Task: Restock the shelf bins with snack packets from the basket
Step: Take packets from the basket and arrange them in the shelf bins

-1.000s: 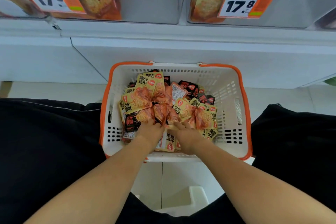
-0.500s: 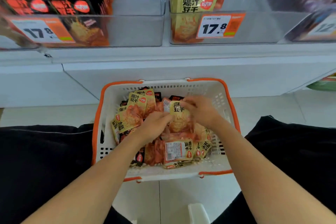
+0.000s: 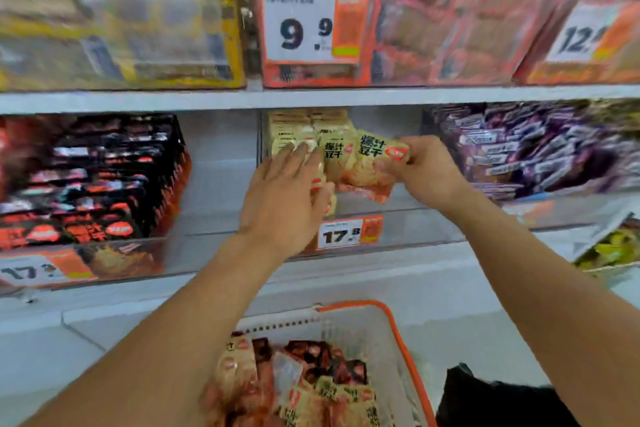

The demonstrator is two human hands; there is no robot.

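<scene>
Hands risen from basket to bin, right hand pinching packets, left hand grip hidden

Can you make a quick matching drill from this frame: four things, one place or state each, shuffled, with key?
Things:
1. yellow snack packet
2. white plastic basket with orange rim
3. black snack packets
4. purple snack packets

Places or states:
A. bin at far right
B. pinched by the right hand
C. bin at left
D. low, below the shelf

Pairs: 1-B, 2-D, 3-C, 4-A
</scene>
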